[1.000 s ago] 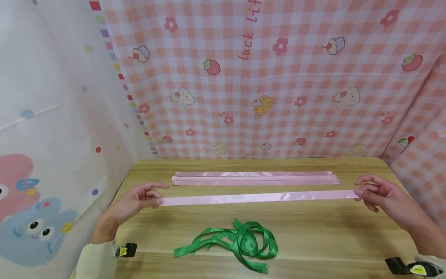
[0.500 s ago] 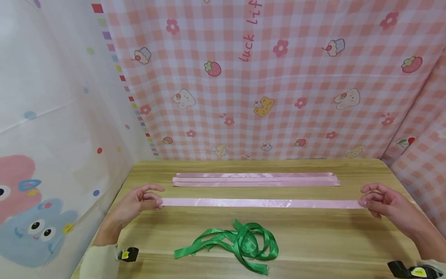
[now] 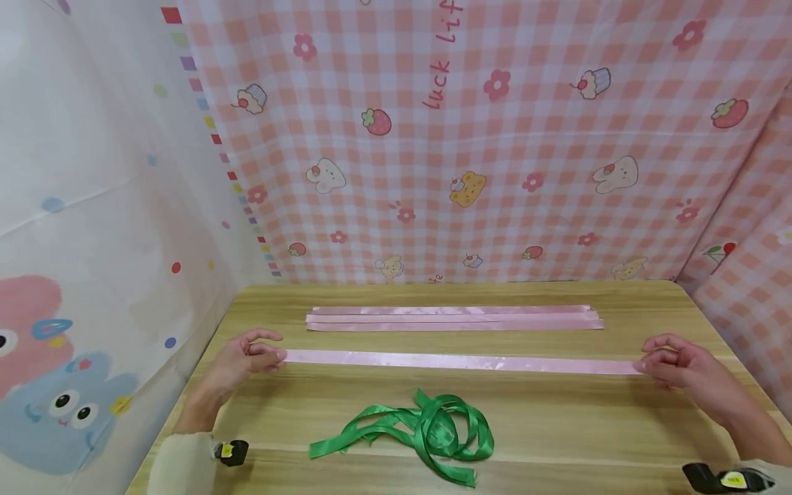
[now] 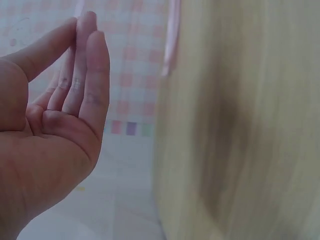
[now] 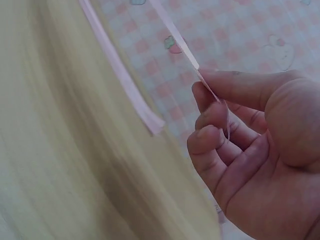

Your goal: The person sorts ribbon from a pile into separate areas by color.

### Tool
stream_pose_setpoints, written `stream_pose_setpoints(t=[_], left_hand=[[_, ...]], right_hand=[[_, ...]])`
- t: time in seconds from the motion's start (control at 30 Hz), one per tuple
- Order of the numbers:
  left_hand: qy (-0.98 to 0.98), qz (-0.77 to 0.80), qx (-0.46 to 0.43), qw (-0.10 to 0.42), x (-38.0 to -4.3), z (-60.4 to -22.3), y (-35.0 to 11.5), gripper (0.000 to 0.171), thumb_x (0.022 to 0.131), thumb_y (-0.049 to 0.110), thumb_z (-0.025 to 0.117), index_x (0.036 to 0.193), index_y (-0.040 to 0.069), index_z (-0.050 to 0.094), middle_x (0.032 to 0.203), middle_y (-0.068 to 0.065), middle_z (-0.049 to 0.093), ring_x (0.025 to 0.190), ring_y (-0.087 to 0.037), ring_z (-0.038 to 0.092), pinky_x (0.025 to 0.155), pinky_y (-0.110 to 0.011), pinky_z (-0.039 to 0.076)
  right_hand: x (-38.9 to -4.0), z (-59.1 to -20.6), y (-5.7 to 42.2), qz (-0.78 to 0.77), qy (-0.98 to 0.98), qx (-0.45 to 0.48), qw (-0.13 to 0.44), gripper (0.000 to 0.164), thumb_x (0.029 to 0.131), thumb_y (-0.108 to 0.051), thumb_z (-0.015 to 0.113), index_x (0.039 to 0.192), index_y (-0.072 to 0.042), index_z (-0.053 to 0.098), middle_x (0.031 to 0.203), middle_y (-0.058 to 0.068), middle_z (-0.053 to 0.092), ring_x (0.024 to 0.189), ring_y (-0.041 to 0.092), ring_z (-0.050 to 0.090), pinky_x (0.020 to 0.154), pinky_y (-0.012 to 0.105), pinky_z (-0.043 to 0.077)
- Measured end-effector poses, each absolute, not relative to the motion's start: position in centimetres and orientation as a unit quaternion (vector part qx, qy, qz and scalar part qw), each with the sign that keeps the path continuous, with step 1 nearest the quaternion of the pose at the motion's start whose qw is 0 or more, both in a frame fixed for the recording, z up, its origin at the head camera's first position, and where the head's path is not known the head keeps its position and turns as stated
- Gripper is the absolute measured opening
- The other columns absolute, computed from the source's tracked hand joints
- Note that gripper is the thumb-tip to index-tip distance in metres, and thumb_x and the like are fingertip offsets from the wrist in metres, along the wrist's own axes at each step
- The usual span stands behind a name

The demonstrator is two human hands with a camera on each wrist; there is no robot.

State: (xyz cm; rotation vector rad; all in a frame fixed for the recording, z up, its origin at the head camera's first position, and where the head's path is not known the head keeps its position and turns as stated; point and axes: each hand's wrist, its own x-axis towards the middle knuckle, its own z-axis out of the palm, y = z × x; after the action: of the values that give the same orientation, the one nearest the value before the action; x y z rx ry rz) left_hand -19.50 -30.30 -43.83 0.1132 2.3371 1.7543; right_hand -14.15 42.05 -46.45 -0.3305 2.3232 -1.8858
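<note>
A pink satin ribbon (image 3: 458, 361) is stretched straight between both hands, above the wooden table. The left hand (image 3: 238, 361) pinches its left end between thumb and fingertips. At the other end the right hand (image 3: 696, 368) pinches the ribbon, and in the right wrist view a loose tail hangs among the curled fingers (image 5: 210, 117). Behind it several pink ribbons (image 3: 452, 318) lie flat, side by side, parallel to the table's far edge. Nearer the person, a tangle of green ribbon (image 3: 439, 433) lies loosely looped on the table.
The wooden table (image 3: 557, 412) has rounded far corners. A pink checked cloth (image 3: 495, 137) hangs behind it, and a white printed cloth (image 3: 111, 227) hangs on the left. Black cameras are strapped on both wrists.
The held ribbon has come slightly nearer the person, and its right end has dropped lower than its left. The flat pink ribbons and the green tangle stay put.
</note>
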Motion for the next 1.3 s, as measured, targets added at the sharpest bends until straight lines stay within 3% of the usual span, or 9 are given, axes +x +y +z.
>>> stream_pose_setpoints(t=[0.2,0.4,0.57,0.8,1.1,1.3], left_hand=[[0.799,0.592,0.022,0.107,-20.2,-45.7,-29.7,0.047,0.095,0.005,0.064,0.133,-0.011,0.041,0.095,-0.01,0.074,0.085,-0.02,0.073,0.08,-0.033,0.059],[0.799,0.589,-0.051,0.105,-21.2,-47.5,-28.5,0.049,0.096,0.004,0.064,0.137,-0.006,0.039,0.094,-0.006,0.073,0.081,-0.014,0.07,0.075,-0.026,0.057],[0.81,0.574,-0.081,0.091,-22.5,-48.2,-28.0,0.048,0.096,0.007,0.065,0.137,-0.004,0.042,0.1,-0.01,0.074,0.084,-0.014,0.071,0.074,-0.025,0.056],[0.819,0.56,-0.102,0.065,-24.3,-48.6,-27.3,0.045,0.094,0.007,0.067,0.132,-0.007,0.047,0.097,-0.011,0.075,0.076,-0.01,0.069,0.068,-0.022,0.054],[0.775,0.611,-0.153,0.05,-26.2,-49.6,-27.2,0.047,0.092,0.005,0.068,0.132,-0.006,0.047,0.076,0.004,0.072,0.065,-0.003,0.064,0.058,-0.018,0.05],[0.713,0.668,-0.206,0.059,-26.9,-50.1,-27.5,0.053,0.089,0.005,0.072,0.134,-0.002,0.045,0.068,0.006,0.069,0.056,0.0,0.061,0.046,-0.014,0.044]], right_hand=[[-14.9,-47.7,41.6,-0.664,0.738,-0.103,0.064,0.032,0.098,0.01,0.048,0.107,-0.018,0.059,0.086,-0.005,0.07,0.074,0.008,0.062,0.062,0.023,0.053],[-15.7,-48.3,40.2,-0.576,0.817,0.001,0.025,0.005,0.098,-0.004,0.059,0.101,-0.008,0.057,0.076,-0.005,0.065,0.066,0.01,0.06,0.058,0.027,0.054],[-16.5,-48.5,39.3,-0.502,0.862,0.066,-0.004,0.028,0.097,-0.02,0.066,0.104,0.002,0.05,0.072,-0.008,0.059,0.06,0.012,0.055,0.055,0.028,0.052],[-18.6,-49.3,38.8,-0.496,0.865,0.048,-0.055,0.022,0.098,-0.005,0.057,0.112,0.009,0.048,0.075,-0.021,0.063,0.058,0.008,0.053,0.051,0.025,0.046],[-20.4,-50.6,38.3,-0.503,0.856,0.093,-0.075,0.029,0.093,-0.012,0.068,0.109,0.005,0.05,0.07,-0.029,0.061,0.061,-0.003,0.056,0.055,0.019,0.046],[-21.3,-51.5,38.3,-0.503,0.852,0.112,-0.09,0.03,0.091,-0.017,0.072,0.105,0.0,0.052,0.068,-0.032,0.06,0.067,-0.011,0.055,0.062,0.012,0.043]])
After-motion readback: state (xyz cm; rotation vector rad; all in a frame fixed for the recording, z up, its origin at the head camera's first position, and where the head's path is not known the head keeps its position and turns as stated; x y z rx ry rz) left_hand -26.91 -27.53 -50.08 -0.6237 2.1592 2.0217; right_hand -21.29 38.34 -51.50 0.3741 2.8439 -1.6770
